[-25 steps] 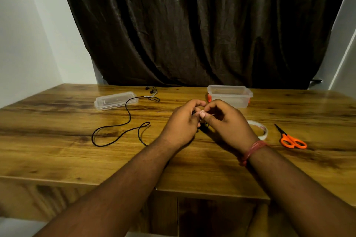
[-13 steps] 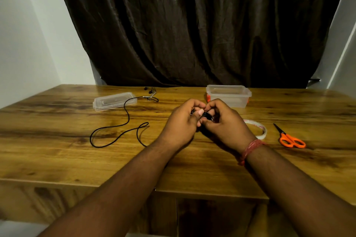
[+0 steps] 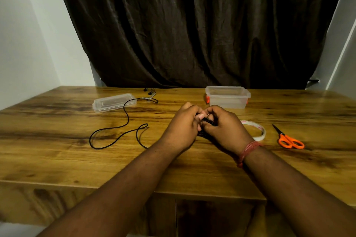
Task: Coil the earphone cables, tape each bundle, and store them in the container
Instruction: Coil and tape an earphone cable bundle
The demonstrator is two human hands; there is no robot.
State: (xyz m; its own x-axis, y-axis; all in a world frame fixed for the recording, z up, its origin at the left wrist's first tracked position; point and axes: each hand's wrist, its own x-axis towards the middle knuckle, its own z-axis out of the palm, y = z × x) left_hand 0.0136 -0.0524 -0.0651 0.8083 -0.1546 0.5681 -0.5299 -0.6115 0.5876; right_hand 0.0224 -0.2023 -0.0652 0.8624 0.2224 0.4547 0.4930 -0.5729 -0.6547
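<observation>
Two bare forearms reaching in from the near edge over a wooden table [image 3: 57, 159], a red thread band [image 3: 247, 149] around the right wrist. Left hand [image 3: 183, 129] and right hand [image 3: 225, 129] pressed together at mid-table, both grips closed on a small black coiled cable bundle [image 3: 209, 121], pinched between fingertips and mostly hidden by the fingers. Just right of the right hand, a roll of clear tape [image 3: 258, 131] lying flat, partly covered by the wrist. Farther right, orange-handled scissors [image 3: 289, 139] flat on the wood, blades pointing away. To the left of the hands, a second black earphone cable [image 3: 126, 119] loose and uncoiled, looping near the left forearm and trailing back to its earbuds [image 3: 148, 92] close to the far edge. Beside that trailing cable, a clear lid [image 3: 113, 102] lying flat. Behind the hands, a clear plastic container [image 3: 227, 96] with orange clips, open-topped, contents not discernible. At the back, a dark brown curtain [image 3: 192, 25] between pale walls.
</observation>
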